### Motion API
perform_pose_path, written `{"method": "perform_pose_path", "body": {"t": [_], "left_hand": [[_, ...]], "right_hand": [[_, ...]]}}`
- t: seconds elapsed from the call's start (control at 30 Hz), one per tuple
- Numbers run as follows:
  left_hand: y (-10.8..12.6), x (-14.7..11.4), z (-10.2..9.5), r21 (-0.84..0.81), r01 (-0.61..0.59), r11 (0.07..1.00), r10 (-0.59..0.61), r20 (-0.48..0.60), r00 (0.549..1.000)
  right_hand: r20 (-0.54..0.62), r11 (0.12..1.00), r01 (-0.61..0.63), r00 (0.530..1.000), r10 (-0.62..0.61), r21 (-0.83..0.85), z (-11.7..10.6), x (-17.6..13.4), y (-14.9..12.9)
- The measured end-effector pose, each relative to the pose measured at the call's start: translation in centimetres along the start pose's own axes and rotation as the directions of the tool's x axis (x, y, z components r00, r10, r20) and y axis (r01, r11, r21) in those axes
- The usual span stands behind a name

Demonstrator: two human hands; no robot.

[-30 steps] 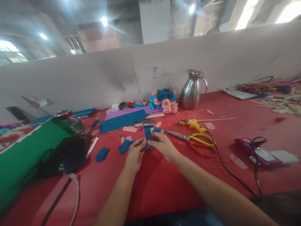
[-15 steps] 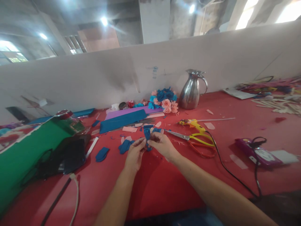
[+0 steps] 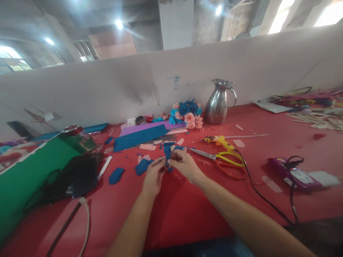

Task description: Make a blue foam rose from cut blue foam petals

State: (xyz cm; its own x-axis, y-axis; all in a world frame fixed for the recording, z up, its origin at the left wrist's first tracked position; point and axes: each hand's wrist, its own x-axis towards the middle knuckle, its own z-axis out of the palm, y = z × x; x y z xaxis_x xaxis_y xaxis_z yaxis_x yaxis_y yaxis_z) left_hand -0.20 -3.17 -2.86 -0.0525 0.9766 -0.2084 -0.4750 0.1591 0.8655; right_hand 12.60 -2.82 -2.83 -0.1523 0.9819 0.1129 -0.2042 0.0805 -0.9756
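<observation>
Between my two hands is a small blue crepe-paper flower [image 3: 167, 151], upright, its lower end pinched in the fingertips. My left hand [image 3: 155, 173] closes on its base from the left. From the right, my right hand [image 3: 184, 165] grips the same base with thumb and fingers; the fingers hide part of it. Cut blue paper pieces [image 3: 143, 166] lie just left of my hands, with another blue petal piece [image 3: 116, 175] further left. To the right rest scissors [image 3: 227, 159] with yellow and red handles.
Behind the hands are a blue paper strip [image 3: 140, 137], a bunch of paper flowers [image 3: 189, 114] and a steel jug [image 3: 219, 103]. A yellow glue gun [image 3: 219, 141] trails its cord to a purple power strip [image 3: 293, 174]. A green board [image 3: 34, 178] and black bag [image 3: 83, 175] occupy the left.
Almost nothing differs. Both hands keep their pinch on the blue paper flower in the same place, with only a slight shift of its top.
</observation>
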Motion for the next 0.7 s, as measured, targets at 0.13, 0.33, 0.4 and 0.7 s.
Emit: {"method": "perform_pose_path", "body": {"t": [0.13,0.33,0.4,0.7], "left_hand": [[-0.13,0.20,-0.27,-0.005,-0.041,0.999,0.041,-0.029,0.999],[-0.37,0.32,-0.43,0.029,-0.046,0.999,0.045,0.025,0.999],[-0.45,0.36,-0.49,0.023,-0.040,0.999,0.039,0.031,0.999],[-0.20,0.31,-0.38,-0.003,-0.026,1.000,0.026,-0.007,1.000]], "right_hand": [[-0.006,1.000,-0.020,1.000,0.021,0.016,0.00,0.04,0.02],[-0.007,0.998,-0.041,0.999,0.041,0.040,0.00,0.03,0.09],[-0.002,0.998,-0.038,0.999,0.039,0.047,0.01,0.00,0.06],[0.007,0.998,-0.015,1.000,0.015,0.056,-0.08,0.04,0.17]]}}
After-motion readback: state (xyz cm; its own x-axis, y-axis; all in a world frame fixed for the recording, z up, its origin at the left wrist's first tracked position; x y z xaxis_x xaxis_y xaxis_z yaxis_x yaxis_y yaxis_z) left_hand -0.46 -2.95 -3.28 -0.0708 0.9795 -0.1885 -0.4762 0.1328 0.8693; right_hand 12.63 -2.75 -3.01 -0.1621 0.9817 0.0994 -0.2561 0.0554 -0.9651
